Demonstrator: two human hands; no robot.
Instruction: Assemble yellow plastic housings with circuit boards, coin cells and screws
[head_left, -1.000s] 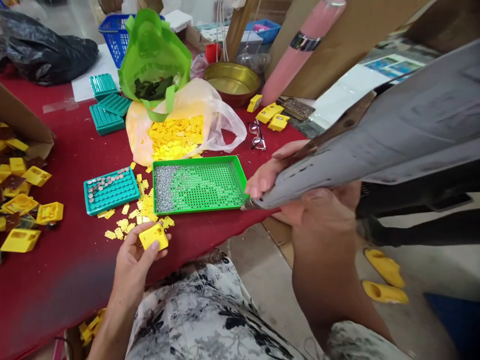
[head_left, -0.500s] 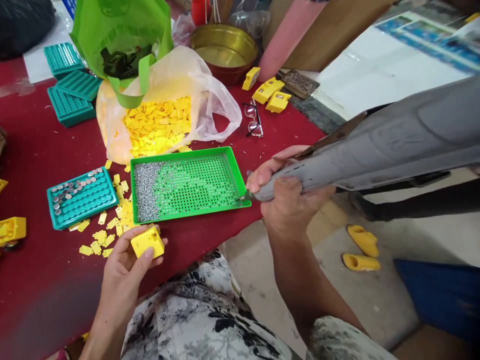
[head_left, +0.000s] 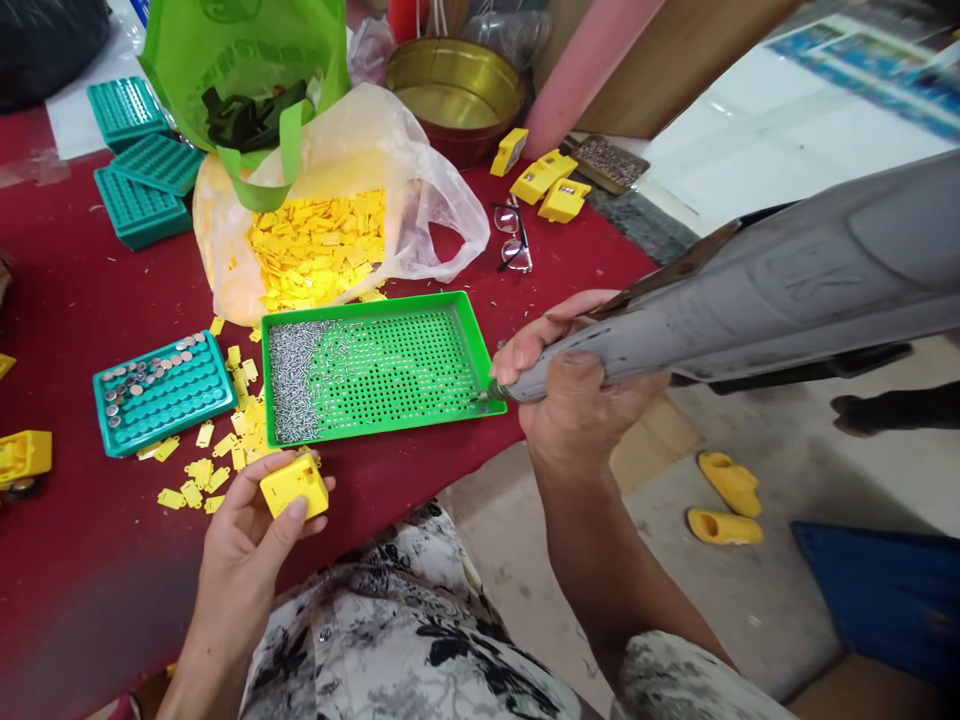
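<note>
My left hand (head_left: pixel 259 535) holds a small yellow plastic case (head_left: pixel 295 488) between thumb and fingers, just below the green tray. My right hand (head_left: pixel 577 395) is wrapped round a long grey electric screwdriver (head_left: pixel 675 310), whose tip is at the lower right corner of the tray. The green perforated tray (head_left: pixel 480 350) has a heap of small screws (head_left: pixel 291 385) at its left end and rows of screws in its holes. To its left, a teal tray (head_left: pixel 176 398) carries small round metal discs. Loose yellow tabs (head_left: pixel 251 425) lie between the two trays.
Behind the tray are a plastic bag of yellow pieces (head_left: pixel 319 245), a green bag (head_left: pixel 315 50), glasses (head_left: pixel 514 235) and a brass-coloured bowl (head_left: pixel 454 90). Teal trays (head_left: pixel 142 210) lie at back left. Yellow cases (head_left: pixel 540 178) sit at back right; yellow slippers (head_left: pixel 724 525) are on the floor.
The view has shifted slightly. Both hands keep their holds, and the screwdriver tip stays at the tray's lower right corner. A dark-clad leg at the right has moved further right.
</note>
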